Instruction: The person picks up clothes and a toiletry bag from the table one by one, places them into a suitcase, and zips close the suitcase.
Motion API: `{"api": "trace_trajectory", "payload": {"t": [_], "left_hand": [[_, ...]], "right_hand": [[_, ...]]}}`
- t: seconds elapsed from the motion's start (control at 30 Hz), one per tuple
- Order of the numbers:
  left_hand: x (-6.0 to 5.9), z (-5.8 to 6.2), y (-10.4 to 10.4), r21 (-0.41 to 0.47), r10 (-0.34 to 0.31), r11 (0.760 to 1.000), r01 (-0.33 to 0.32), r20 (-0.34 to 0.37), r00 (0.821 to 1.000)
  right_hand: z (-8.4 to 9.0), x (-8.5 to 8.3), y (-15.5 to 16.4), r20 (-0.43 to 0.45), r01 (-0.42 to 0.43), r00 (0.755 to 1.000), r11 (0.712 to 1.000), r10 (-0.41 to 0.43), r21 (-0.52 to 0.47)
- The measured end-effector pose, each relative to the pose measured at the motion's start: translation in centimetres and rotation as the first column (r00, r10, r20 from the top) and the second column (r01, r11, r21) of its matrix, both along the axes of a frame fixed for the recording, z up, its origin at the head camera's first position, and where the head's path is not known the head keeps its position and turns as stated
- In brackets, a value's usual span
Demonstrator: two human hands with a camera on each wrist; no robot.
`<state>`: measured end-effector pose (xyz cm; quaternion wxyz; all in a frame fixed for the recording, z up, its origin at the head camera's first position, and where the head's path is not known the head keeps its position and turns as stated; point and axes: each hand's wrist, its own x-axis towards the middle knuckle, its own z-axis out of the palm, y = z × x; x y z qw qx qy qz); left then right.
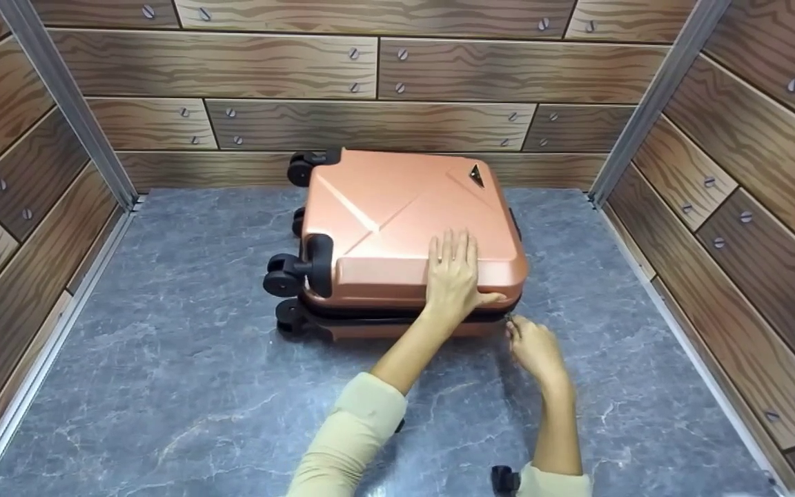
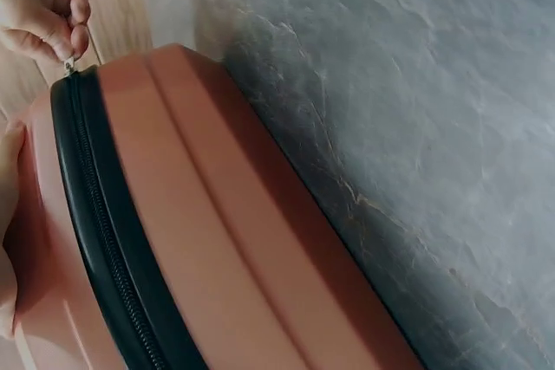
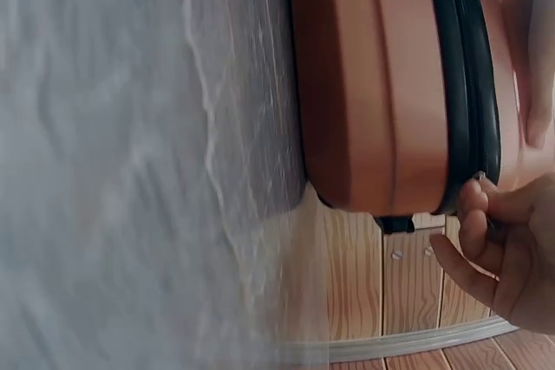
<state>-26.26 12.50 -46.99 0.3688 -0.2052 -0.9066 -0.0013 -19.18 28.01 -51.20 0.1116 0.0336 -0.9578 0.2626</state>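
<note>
Squarely in the middle of the head view, a rose-gold suitcase (image 1: 397,207) lies flat on the grey marbled floor (image 1: 163,331), its black wheels (image 1: 283,275) pointing toward the left of the frame and a small dark triangular emblem (image 1: 477,175) near the upper right of its top shell. The left hand (image 1: 454,283) rests on the shell's near edge, right of the frame's centre, with fingers straight and together pointing up the frame and the thumb spread out to the right. Just below and to the right, the right hand (image 1: 535,348) is at the suitcase's lower right corner, its thumb and forefinger pinching a small metal zipper pull (image 2: 69,65), which shows at upper left in the left wrist view. From that pull the black-banded zipper (image 2: 108,240) runs down along the suitcase's side to the bottom of that view. In the right wrist view the same pinch sits at lower right, with the other fingers loosely bent. Pale sleeves (image 1: 356,428) enter from the bottom of the head view, with a small black object (image 1: 506,480) beside the right one. Wood-patterned walls (image 1: 287,65) fill the top and both sides, meeting at grey metal posts (image 1: 66,103).
</note>
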Motion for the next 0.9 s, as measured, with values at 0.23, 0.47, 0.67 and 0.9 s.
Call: {"api": "trace_trajectory", "payload": {"t": [0.23, 0.47, 0.67, 0.9], "left_hand": [[-0.3, 0.1, 0.8, 0.115, -0.005, 0.993, 0.014, -0.077, 0.997], [-0.2, 0.1, 1.2, 0.145, 0.004, 0.989, 0.007, -0.074, 0.997], [-0.1, 0.0, 1.1, 0.134, 0.025, 0.991, -0.018, -0.054, 0.998], [-0.1, -0.2, 0.8, 0.144, 0.037, 0.989, -0.025, -0.082, 0.996]], "right_hand": [[0.0, 0.2, 0.2, -0.153, 0.01, 0.988, 0.995, 0.005, 0.098], [-0.1, 0.5, 0.3, -0.189, -0.008, 0.982, 0.994, 0.028, 0.109], [-0.2, 0.7, 0.1, -0.177, -0.024, 0.983, 0.995, 0.041, 0.097], [-0.3, 0.6, -0.1, -0.187, -0.061, 0.979, 0.992, 0.08, 0.106]]}}
